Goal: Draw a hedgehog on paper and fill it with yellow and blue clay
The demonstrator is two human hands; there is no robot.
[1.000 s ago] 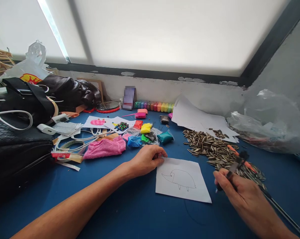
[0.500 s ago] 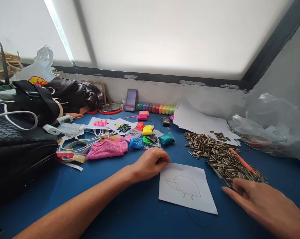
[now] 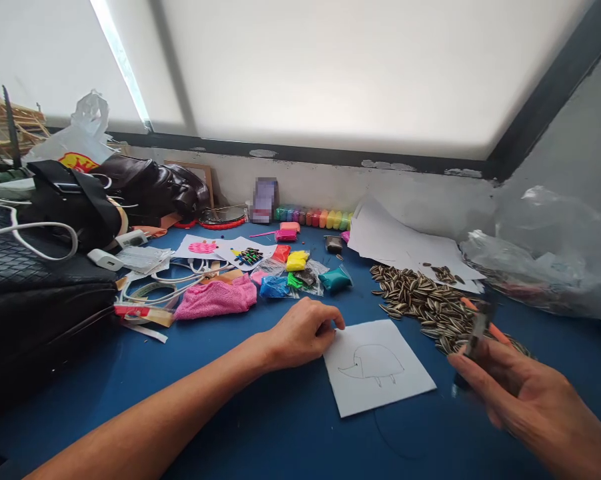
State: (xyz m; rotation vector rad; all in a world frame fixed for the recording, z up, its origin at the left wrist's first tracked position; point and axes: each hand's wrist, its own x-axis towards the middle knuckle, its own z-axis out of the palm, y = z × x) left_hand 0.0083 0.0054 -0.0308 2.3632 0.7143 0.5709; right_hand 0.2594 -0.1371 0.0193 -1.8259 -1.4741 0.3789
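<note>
My left hand (image 3: 303,335) rests on the blue table with curled fingers, thumb and forefinger at the upper left corner of a white paper square (image 3: 405,393). On that paper is a line drawing of an animal with a pointed snout, a rounded back and two short legs. My right hand (image 3: 528,383) is closed around a slim, dark, shiny thing (image 3: 476,333), blurred and tilted upright; its kind I cannot make out. Behind that hand spreads a pile of striped sunflower seeds (image 3: 420,297) with an orange stick-like thing (image 3: 499,333) on it.
Beyond my left hand lie small bags of coloured clay, including a teal one (image 3: 335,280), and a pink cloth (image 3: 215,298). A black bag (image 3: 45,327) and white cables fill the left. Paper sheets (image 3: 400,237) and a clear plastic bag (image 3: 545,267) stand at the back right.
The paper square has turned counterclockwise, its right side swinging up. My right hand has lifted the dark shiny thing from the edge of the seed pile. My left hand has barely moved.
</note>
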